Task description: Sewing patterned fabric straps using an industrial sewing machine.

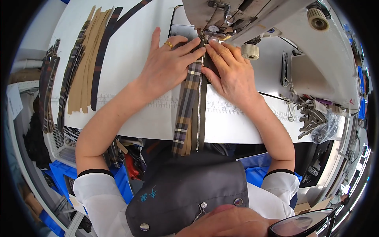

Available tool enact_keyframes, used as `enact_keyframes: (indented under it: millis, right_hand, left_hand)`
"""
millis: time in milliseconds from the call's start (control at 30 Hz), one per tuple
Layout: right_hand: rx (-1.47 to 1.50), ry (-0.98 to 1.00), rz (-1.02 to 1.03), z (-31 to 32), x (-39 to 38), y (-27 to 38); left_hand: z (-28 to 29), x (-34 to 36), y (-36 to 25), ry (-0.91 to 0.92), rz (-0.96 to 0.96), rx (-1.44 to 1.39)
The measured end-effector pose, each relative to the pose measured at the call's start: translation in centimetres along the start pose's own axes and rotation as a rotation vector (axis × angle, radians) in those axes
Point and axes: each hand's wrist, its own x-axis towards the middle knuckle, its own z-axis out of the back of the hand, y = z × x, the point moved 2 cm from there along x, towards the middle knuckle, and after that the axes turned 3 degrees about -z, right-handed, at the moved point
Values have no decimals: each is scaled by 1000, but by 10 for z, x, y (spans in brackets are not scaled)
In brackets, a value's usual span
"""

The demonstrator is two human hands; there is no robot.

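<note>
A plaid fabric strip (184, 110) and a zipper (199, 114) with metal teeth on dark tape run together from the table edge to the presser foot (203, 37) of a sewing machine. My left hand (167, 59) rests spread, its index and middle fingertips on the strip just before the foot. My right hand (233, 71) lies on the other side, fingers stretched flat beside the foot and thumb touching the zipper tape. Tan backing shows under the strip's near end, which hangs over the edge. The needle point cannot be made out.
The machine head (256, 19) overhangs the far right. Tan strips (85, 67) and dark plaid strips (71, 79) lie at the left of the white table (130, 35). At the right edge sit dark fabric pieces (310, 118) and a clear plastic bag (325, 128).
</note>
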Motion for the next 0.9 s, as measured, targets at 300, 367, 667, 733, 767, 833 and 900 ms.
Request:
enact_keyframes:
  millis: [300,367,667,733,767,833,900]
  right_hand:
    - [205,26,-93,-3,10,-25]
    - [156,67,-58,-6,15,-33]
    - [64,88,-39,-9,18,-39]
    - [103,64,-104,-6,14,-34]
    - [97,43,-150,-4,11,-31]
    - [124,-27,-15,-1,4,-19]
    - [107,-25,25,2,0,-12]
  left_hand:
    - [-1,-1,1,-10,-6,5]
    - [-2,-1,1,-15,-5,-1]
    - [-7,1,6,-38,-34,43]
    - [-6,0,4,-33,-27,-4]
    - [-5,0,3,-34,-22,-22]
    - [-4,-1,3,-21,-16,-5]
    - [-4,-1,2,-22,-17,26]
